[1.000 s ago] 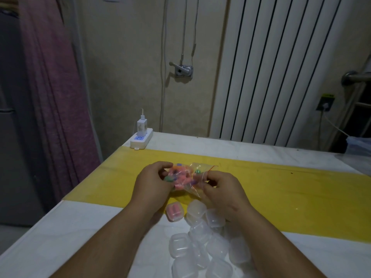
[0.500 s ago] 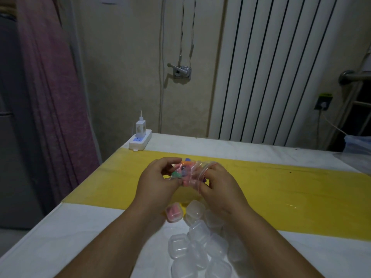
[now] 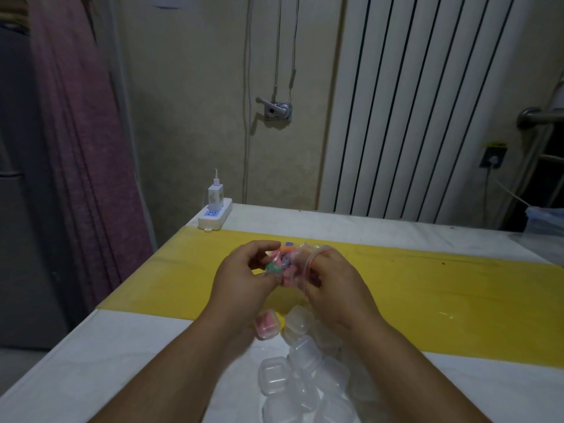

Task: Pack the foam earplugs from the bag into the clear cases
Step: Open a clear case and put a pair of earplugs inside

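A small clear zip bag (image 3: 290, 264) full of pink, green, orange and blue foam earplugs hangs in the air above the yellow strip. My left hand (image 3: 244, 279) grips its left side, and my right hand (image 3: 329, 285) pinches its red-lined mouth on the right. Below my wrists lies a heap of several clear plastic cases (image 3: 302, 370) on the white table top. One case (image 3: 267, 325) at the heap's far left holds pink earplugs.
A yellow strip (image 3: 427, 288) crosses the white table (image 3: 91, 361). A white power strip with a charger (image 3: 215, 210) sits at the far left corner. A radiator (image 3: 427, 102) stands behind the table, a curtain hangs at the left, and a plastic bag (image 3: 546, 221) lies at the far right.
Both hands have lifted the bag slightly and drawn closer together around it. The right hand's fingers have shifted on the bag's mouth. The cases have not moved.
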Demonstrator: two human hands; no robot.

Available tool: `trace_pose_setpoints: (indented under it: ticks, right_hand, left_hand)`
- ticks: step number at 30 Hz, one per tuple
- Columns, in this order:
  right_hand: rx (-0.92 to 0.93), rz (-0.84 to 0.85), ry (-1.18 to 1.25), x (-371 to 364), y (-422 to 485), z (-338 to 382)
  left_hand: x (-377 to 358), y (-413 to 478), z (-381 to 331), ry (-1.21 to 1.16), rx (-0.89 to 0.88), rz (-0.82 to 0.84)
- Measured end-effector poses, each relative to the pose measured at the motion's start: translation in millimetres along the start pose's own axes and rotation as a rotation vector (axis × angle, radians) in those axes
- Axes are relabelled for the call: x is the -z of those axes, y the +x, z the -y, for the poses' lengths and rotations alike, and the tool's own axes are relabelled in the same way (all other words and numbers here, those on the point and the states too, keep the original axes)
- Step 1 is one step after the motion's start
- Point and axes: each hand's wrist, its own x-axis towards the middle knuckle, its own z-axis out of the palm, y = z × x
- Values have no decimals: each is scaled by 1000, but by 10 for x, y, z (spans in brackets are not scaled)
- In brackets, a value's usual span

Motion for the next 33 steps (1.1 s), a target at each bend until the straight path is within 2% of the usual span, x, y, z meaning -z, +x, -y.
trace_pose_setpoints:
  ticks: [7,12,17,23,33]
  right_hand:
    - [-5,-16,-27,0,-4,-7]
    - [56,-18,-21,22,-13,24]
    - [10,-4,-88,19,-36,-1]
    - [41,-29,-37,59,-43,68]
    - [-76,-18,-23,32,-6,-12]
  left_hand:
    - [8,16,7,15,-5,8]
    - [16,27,19,19,3,-3]
    - [22,16,3,25,3,-12]
    - [24,23,-8,20,19,-11]
    - [33,23,-18,39,23,5]
